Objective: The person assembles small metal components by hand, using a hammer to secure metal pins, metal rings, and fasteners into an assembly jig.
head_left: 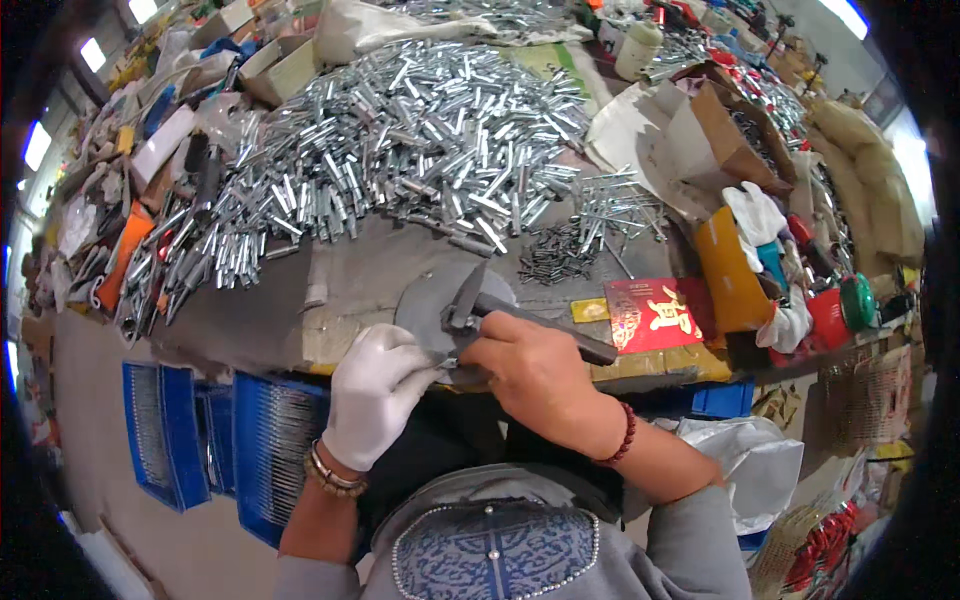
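My left hand (375, 390), in a white glove, is closed in a pinch at the near edge of the bench. A small metal piece (447, 362) shows at its fingertips, mostly hidden. My bare right hand (545, 375) grips a hammer (465, 303) with a dark handle, its fingers close to the left fingertips. The hammer's head is over a round grey metal plate (418, 300) on the bench. Beyond the plate lies a large heap of shiny metal tubes (430, 140). To its right are a pile of small dark screws (555, 255) and longer thin bolts (615, 205).
A red printed card (655, 315) lies right of my hands beside a small yellow packet (590, 310). Farther right are an open cardboard box (735, 135) and white gloves (755, 215). Blue crates (255, 470) with rows of metal rods stand below the bench at left.
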Demonstrator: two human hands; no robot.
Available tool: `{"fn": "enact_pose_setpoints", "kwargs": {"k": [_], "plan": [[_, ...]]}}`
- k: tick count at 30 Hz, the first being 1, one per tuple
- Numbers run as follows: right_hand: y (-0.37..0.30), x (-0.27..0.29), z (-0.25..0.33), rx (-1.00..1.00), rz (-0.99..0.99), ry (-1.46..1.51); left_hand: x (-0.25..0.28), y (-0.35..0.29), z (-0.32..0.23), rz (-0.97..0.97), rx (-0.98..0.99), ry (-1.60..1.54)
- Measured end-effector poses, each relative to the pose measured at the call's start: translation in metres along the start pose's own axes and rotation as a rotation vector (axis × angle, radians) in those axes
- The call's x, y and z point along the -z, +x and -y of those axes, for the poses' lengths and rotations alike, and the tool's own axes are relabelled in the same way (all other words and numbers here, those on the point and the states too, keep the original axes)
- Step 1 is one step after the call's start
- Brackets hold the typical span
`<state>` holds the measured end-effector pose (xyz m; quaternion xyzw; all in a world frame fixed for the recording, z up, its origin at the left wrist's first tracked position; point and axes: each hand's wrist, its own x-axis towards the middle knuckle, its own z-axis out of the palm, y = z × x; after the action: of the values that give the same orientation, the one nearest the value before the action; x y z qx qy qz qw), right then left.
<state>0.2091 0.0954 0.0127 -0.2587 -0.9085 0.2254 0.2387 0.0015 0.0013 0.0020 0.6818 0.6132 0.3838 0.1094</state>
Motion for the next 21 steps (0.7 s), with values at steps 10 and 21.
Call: {"fn": "enact_pose_setpoints", "kwargs": {"k": [10, 21], "plan": [[-0.015, 0.053, -0.049, -0.354, -0.174, -0.115, 0.001, 0.002, -0.001, -0.012, -0.049, 0.001], [0.009, 0.038, -0.069, -0.275, -0.032, -0.209, -0.001, -0.002, 0.002, -0.013, -0.001, -0.029]]}}
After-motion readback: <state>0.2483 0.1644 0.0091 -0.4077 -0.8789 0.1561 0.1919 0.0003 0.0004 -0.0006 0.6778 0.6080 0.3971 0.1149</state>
